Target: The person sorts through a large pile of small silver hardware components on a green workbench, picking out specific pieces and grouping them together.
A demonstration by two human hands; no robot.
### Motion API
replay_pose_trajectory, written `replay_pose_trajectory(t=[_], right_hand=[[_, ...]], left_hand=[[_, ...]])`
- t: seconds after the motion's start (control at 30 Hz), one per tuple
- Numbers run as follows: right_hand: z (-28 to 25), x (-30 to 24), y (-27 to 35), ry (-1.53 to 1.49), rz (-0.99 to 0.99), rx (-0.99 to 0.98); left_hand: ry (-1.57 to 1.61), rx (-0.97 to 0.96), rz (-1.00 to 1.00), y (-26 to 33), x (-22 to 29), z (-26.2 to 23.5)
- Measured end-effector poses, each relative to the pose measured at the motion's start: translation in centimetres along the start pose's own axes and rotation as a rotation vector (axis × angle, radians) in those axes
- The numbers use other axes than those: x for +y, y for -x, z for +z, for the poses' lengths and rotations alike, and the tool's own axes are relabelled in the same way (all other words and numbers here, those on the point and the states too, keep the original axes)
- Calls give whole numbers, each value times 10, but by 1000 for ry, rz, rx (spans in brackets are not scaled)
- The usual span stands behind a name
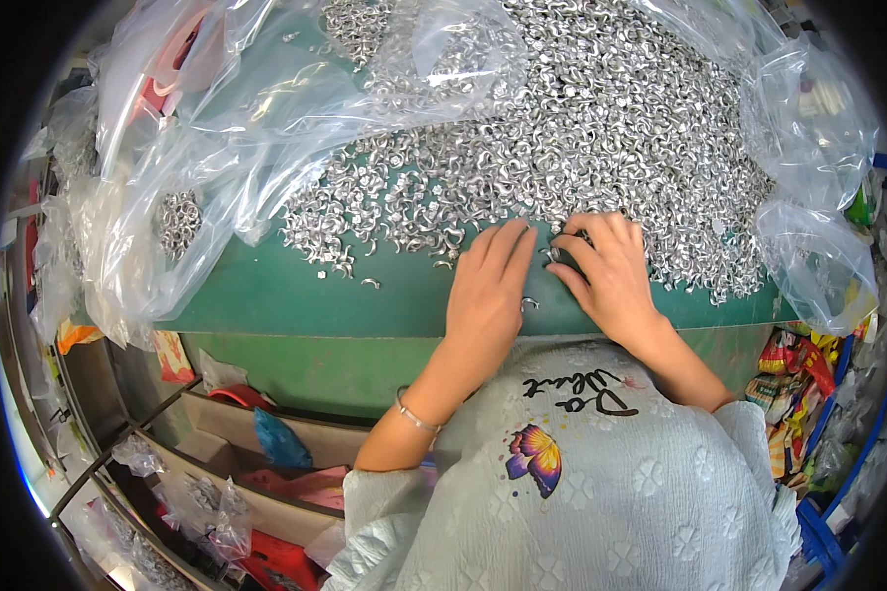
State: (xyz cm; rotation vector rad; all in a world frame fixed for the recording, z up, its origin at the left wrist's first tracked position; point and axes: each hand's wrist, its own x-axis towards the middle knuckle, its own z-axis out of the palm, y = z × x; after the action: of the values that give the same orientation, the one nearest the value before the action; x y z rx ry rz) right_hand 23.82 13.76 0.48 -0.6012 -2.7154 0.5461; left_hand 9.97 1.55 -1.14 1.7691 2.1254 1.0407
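Observation:
Small silvery curved metal pieces (601, 148) lie heaped over the green tabletop (296, 295). At the near side of the heap, my left hand (488, 286) rests with its fingers stretched forward and close together; its thumb is mostly hidden. One loose metal piece (529, 303) lies beside it, on the side toward my right hand. My right hand (606, 271) is bent over the heap's edge, fingers curled. A small curved metal piece (550, 255) shows between its thumb and index fingertip. Whatever lies under the fingers of either hand is hidden.
Clear plastic sheeting (237, 148) covers the left and part of the far heap; more plastic (813, 197) hangs at the right. Below the table on the left are compartments with a blue bag (281, 438). Colourful packets (788, 379) sit at the right near a blue frame.

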Motion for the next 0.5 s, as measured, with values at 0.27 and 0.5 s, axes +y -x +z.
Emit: replay_pose_trajectory(t=[0.27,0.5], right_hand=[[-11,3,8,166,112,86],[9,-9,12,132,-1,5]], left_hand=[[162,-137,-73,18,5,-6],[90,-58,-132,24,10,-2]])
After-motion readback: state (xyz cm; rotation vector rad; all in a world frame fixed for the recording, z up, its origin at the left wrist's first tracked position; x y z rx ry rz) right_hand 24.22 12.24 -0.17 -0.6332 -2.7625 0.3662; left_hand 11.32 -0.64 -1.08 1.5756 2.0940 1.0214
